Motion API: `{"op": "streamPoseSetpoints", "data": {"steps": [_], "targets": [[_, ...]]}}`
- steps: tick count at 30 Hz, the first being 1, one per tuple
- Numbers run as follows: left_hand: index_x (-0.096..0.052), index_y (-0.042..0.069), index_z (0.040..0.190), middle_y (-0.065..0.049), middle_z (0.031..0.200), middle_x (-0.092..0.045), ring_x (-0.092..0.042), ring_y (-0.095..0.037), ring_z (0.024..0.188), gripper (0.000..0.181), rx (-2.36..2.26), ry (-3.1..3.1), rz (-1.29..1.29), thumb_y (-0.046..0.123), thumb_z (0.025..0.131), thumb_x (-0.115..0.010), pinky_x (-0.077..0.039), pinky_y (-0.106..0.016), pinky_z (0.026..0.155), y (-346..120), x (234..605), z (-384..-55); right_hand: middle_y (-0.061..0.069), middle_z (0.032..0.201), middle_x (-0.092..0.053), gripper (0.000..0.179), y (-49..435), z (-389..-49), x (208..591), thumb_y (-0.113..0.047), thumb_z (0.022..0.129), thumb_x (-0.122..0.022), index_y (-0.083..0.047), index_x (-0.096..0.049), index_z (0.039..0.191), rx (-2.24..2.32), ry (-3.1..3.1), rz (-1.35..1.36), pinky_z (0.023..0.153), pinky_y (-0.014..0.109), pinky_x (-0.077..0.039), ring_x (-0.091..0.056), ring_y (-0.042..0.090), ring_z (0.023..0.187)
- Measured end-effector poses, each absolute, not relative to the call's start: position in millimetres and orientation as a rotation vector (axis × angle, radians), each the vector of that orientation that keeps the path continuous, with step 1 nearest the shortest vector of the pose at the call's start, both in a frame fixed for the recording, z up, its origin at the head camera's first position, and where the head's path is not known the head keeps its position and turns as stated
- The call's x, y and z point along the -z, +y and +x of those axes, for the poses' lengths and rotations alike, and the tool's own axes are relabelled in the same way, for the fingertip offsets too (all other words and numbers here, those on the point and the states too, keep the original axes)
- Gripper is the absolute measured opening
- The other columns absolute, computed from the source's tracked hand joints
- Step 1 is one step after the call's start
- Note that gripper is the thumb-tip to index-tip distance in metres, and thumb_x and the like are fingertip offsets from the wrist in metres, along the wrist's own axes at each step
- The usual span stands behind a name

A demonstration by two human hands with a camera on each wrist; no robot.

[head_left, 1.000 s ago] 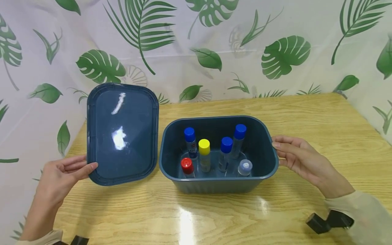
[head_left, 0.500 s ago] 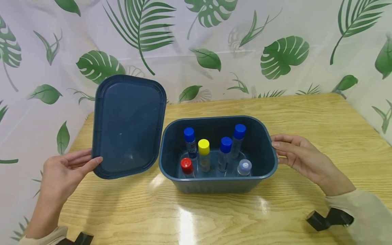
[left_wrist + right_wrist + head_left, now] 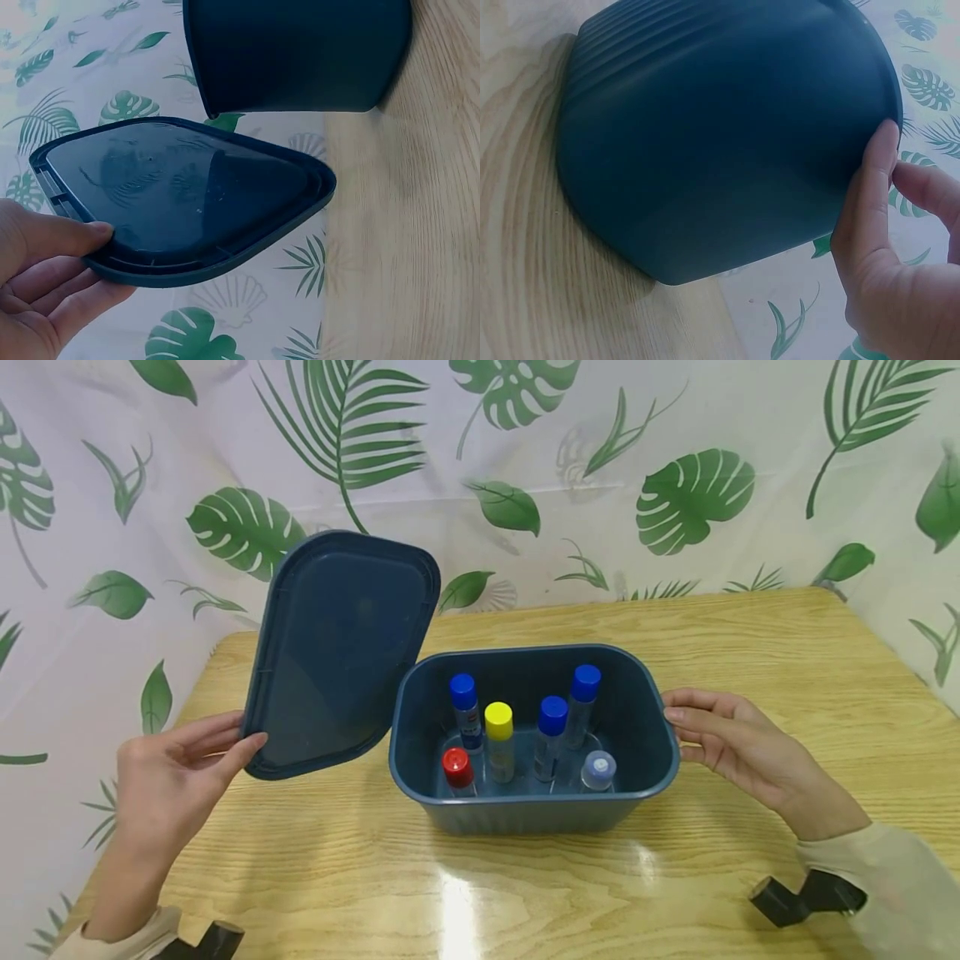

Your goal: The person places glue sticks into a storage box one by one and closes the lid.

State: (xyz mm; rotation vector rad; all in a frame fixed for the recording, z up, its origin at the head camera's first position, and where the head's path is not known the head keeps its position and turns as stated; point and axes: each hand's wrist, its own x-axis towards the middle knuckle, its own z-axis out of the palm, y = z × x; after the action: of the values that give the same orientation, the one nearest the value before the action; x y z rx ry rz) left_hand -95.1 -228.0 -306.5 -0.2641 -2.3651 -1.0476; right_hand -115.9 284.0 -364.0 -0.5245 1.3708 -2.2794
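Observation:
My left hand (image 3: 168, 777) pinches the near left corner of a dark blue plastic lid (image 3: 345, 643), thumb over its face and fingers beneath. The lid is raised and tilted, its right edge overlapping the bin's left rim in the head view. A matching storage bin (image 3: 532, 818) stands uncovered on the table, a gap showing between it and the lid (image 3: 180, 187) in the left wrist view. At the bin's right end my right hand (image 3: 738, 752) holds the rim, fingers along the outer wall (image 3: 735, 150) and thumb at the edge.
Inside the bin stand several small bottles: a yellow-capped one (image 3: 500, 743), a red-capped one (image 3: 457, 768), a pale-capped one (image 3: 599, 771), and others with blue caps (image 3: 553, 716). Beneath is a wood-grain table (image 3: 360, 877). Leaf-print cloth (image 3: 585, 485) hangs behind and at the sides.
My left hand has carried the lid rightward and upward, tilting it toward the bin. My right hand and the bin have stayed nearly still.

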Motion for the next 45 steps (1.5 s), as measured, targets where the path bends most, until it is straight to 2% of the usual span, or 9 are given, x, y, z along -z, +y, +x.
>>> {"op": "streamPoseSetpoints", "data": {"steps": [5, 12, 15, 20, 26, 31, 36, 41, 45], "targets": [[-0.072, -0.012, 0.092, -0.028, 0.078, -0.067, -0.059, 0.017, 0.074, 0.030, 0.973, -2.188, -0.485, -0.018, 0.064, -0.079, -0.048, -0.005, 0.064, -219, 309, -97, 0.008, 0.109, -0.066, 0.037, 284, -116, 365, 0.008, 0.102, -0.030, 0.000, -0.062, 0.117, 2.282, 1.369, -0.528, 0.080, 0.030, -0.057, -0.067, 0.017, 0.094], [-0.074, -0.008, 0.092, -0.022, 0.082, -0.071, -0.057, 0.014, 0.082, 0.028, 0.860, -2.098, -0.579, -0.017, 0.066, -0.077, -0.047, -0.005, 0.073, -206, 305, -96, 0.008, 0.109, -0.066, 0.037, 285, -116, 365, 0.008, 0.101, -0.030, 0.000, -0.063, 0.116, 2.287, 1.370, -0.521, 0.080, 0.030, -0.057, -0.067, 0.016, 0.094], [-0.074, -0.007, 0.092, -0.020, 0.082, -0.071, -0.056, 0.014, 0.087, 0.014, 0.817, -2.049, -0.633, 0.002, 0.081, -0.074, -0.046, -0.005, 0.076, -201, 306, -97, 0.008, 0.109, -0.066, 0.037, 285, -115, 364, 0.008, 0.101, -0.031, 0.000, -0.063, 0.116, 2.285, 1.381, -0.521, 0.080, 0.030, -0.057, -0.067, 0.016, 0.093], [-0.074, -0.006, 0.091, -0.018, 0.081, -0.072, -0.064, 0.001, 0.088, 0.046, 0.739, -1.982, -0.687, 0.036, 0.096, -0.058, -0.044, -0.004, 0.081, -194, 311, -100, 0.007, 0.107, -0.067, 0.036, 286, -116, 363, 0.008, 0.101, -0.031, -0.001, -0.063, 0.116, 2.271, 1.416, -0.527, 0.080, 0.029, -0.057, -0.067, 0.016, 0.091], [-0.074, -0.005, 0.091, -0.016, 0.079, -0.072, -0.069, -0.035, 0.064, 0.040, 0.667, -1.935, -0.756, 0.031, 0.098, -0.056, -0.043, -0.005, 0.085, -185, 312, -100, 0.005, 0.108, -0.067, 0.035, 287, -118, 359, 0.008, 0.101, -0.033, -0.002, -0.062, 0.119, 2.230, 1.516, -0.520, 0.083, 0.030, -0.056, -0.067, 0.016, 0.094], [-0.074, -0.005, 0.092, -0.015, 0.081, -0.073, -0.070, -0.031, 0.066, 0.038, 0.580, -1.932, -0.829, 0.027, 0.100, -0.053, -0.056, -0.020, 0.072, -177, 309, -98, 0.004, 0.112, -0.064, 0.029, 285, -118, 346, 0.006, 0.099, -0.044, -0.006, -0.059, 0.121, 2.135, 1.817, -0.413, 0.085, 0.028, -0.054, -0.064, 0.015, 0.099], [-0.073, -0.006, 0.094, -0.017, 0.084, -0.072, -0.070, -0.030, 0.069, 0.037, 0.523, -1.930, -0.911, 0.022, 0.102, -0.050, -0.057, -0.038, 0.057, -168, 306, -98, -0.004, 0.120, -0.058, 0.034, 277, -116, 329, -0.012, 0.099, -0.056, -0.006, -0.049, 0.132, 1.782, 2.307, -0.272, 0.086, 0.019, -0.049, -0.061, 0.011, 0.101], [-0.073, -0.005, 0.094, -0.015, 0.087, -0.072, -0.071, -0.030, 0.073, 0.033, 0.500, -1.891, -0.952, 0.018, 0.102, -0.050, -0.057, -0.039, 0.059, -160, 305, -99, -0.008, 0.124, -0.054, 0.041, 271, -117, 314, -0.020, 0.098, -0.058, -0.005, -0.048, 0.135, 1.644, 2.528, -0.265, 0.084, 0.014, -0.047, -0.059, 0.007, 0.100], [-0.073, -0.004, 0.093, -0.015, 0.086, -0.072, -0.071, -0.030, 0.074, 0.028, 0.473, -1.839, -0.991, 0.012, 0.100, -0.051, -0.057, -0.041, 0.062, -153, 305, -100, 0.000, 0.120, -0.060, 0.033, 266, -118, 305, -0.014, 0.099, -0.055, -0.005, -0.053, 0.131, 1.842, 2.358, -0.340, 0.083, 0.018, -0.050, -0.059, 0.013, 0.097]]}}
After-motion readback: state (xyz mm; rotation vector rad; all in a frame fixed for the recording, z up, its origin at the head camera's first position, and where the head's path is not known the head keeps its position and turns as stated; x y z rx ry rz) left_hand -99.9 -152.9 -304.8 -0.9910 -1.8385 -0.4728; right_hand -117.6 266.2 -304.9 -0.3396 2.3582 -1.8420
